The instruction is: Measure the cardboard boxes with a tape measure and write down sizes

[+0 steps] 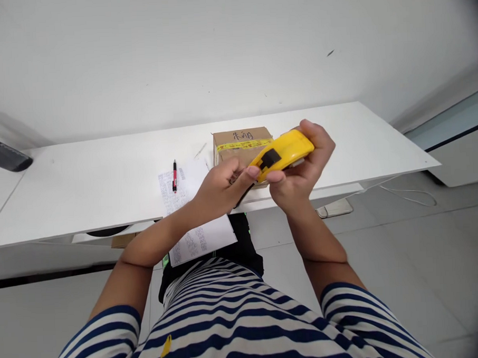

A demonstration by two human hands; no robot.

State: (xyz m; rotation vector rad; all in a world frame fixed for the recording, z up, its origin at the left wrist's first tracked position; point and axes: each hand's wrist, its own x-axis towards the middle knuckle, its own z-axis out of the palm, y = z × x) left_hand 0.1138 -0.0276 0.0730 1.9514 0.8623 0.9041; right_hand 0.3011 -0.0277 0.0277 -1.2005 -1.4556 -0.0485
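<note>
A yellow tape measure (291, 147) with a black button is held up above the table's front edge. My right hand (304, 179) is closed around its body, fingers behind and thumb along the lower side. At its left end my left hand (231, 182) is closed, the thumb and fingers pinching there; what exactly lies between them is partly hidden. A dark strip (244, 195) hangs below the left fingertips. Behind both hands sits a cardboard box (243, 136) with yellow tape across its top and handwriting on it, its front partly covered by my hands.
A white table (104, 174) runs along the wall. On it, a written sheet (198, 241) hangs over the front edge towards my lap, with a red and black pen (174, 176) at its far end. At far left stands a dark object (6, 153). A white cable (416, 191) lies at right.
</note>
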